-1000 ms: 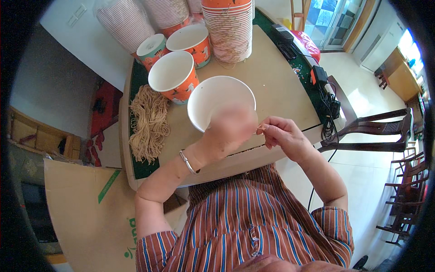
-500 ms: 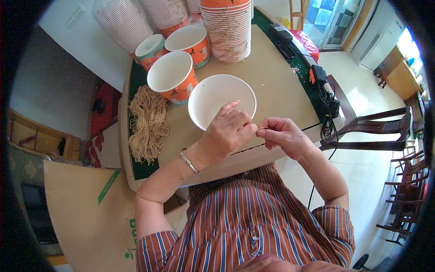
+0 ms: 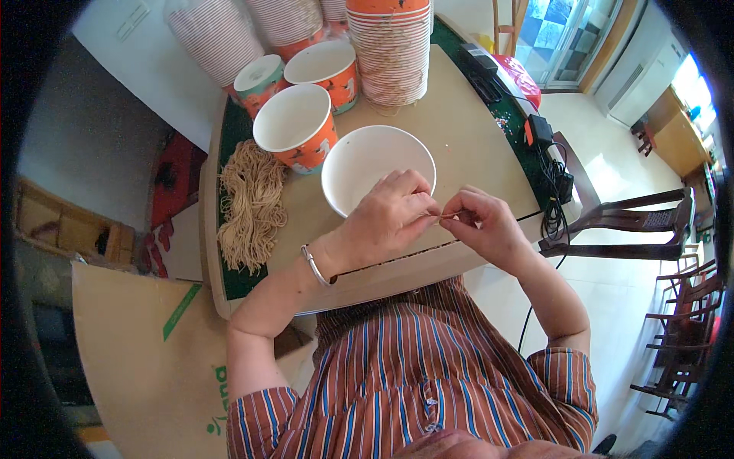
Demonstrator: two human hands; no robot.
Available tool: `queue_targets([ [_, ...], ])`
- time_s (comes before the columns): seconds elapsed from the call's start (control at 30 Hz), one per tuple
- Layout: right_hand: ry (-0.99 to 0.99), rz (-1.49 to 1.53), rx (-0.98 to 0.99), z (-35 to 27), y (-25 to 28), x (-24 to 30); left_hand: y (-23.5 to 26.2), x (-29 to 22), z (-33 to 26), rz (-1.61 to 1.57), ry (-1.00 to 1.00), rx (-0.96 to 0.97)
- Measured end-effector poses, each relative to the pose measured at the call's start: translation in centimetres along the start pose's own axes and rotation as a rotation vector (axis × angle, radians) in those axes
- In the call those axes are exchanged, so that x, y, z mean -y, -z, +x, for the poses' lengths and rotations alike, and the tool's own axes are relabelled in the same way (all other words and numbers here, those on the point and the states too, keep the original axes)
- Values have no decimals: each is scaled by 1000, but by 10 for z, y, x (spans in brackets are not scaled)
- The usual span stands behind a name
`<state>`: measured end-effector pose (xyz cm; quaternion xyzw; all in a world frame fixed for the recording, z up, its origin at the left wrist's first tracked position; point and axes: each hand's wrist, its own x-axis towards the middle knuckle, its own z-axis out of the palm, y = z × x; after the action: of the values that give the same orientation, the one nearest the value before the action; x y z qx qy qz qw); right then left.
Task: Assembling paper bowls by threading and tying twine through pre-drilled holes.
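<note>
My left hand [image 3: 391, 210], with a silver bangle at the wrist, is closed in a pinch in front of a white paper bucket [image 3: 375, 157]. Fingertip to fingertip with it, my right hand [image 3: 483, 227] pinches too. Between them runs a short bit of thin beige string [image 3: 451, 215]; its ends are hidden in the fingers. A loose bundle of beige string [image 3: 251, 210] lies at the table's left side. Just behind it stands an orange paper bucket [image 3: 294, 126] with a white inside.
Tall stacks of paper buckets [image 3: 388, 61] stand at the back. Power adapters with black cables [image 3: 552, 180] lie along the right edge, near a dark wooden chair [image 3: 634, 222]. A cardboard sheet [image 3: 145, 344] leans at the lower left.
The raised fingers of my left hand have curled down toward the pinch. Both hands stay together over the table's front edge, and the view has shifted slightly.
</note>
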<state>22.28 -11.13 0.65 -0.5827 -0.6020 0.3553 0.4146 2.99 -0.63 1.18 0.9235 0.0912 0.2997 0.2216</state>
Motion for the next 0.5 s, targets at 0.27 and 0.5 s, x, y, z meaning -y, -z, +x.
queue_targets([
  [0.27, 124, -207, 22, 3, 6, 21, 2, 4, 2, -132, 68, 46],
  [0.5, 219, -282, -7, 7, 4, 26, 1, 9, 2, -163, 81, 35],
])
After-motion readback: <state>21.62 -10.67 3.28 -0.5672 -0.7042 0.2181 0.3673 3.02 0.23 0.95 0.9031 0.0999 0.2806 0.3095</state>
